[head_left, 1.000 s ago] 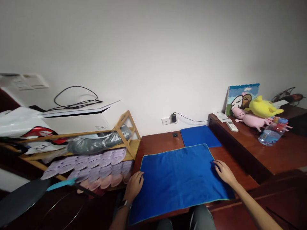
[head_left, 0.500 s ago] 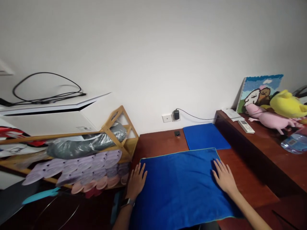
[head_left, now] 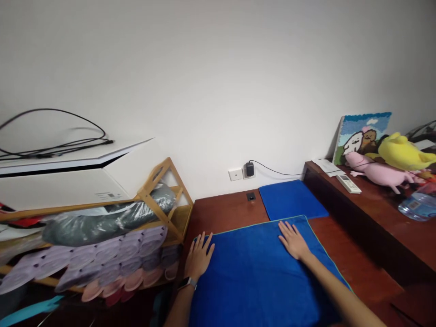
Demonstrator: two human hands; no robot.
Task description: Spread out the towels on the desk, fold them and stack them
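A blue cloth (head_left: 245, 268) with a light green edge lies spread over the reddish-brown desk (head_left: 223, 211). My left hand (head_left: 199, 256) rests flat on its far left corner, fingers apart. On the upper right part of the cloth lies my right hand (head_left: 293, 240), palm down with the fingers stretched out. Neither hand grips anything. Behind the cloth, against the wall, lies a folded blue cloth (head_left: 291, 200), its near edge touching or slightly under the spread one.
A wooden rack (head_left: 170, 204) with slippers (head_left: 112, 252) and a white box (head_left: 68, 184) stands left. A black charger (head_left: 250, 169) is plugged into the wall. The raised surface at right bears a remote (head_left: 348, 184), plush toys (head_left: 378, 171) and a plastic bottle (head_left: 417, 206).
My right hand has moved left from the cloth's right edge onto its upper right area. The cloth looks smoother there. My left hand stays near the left corner. The view has shifted slightly.
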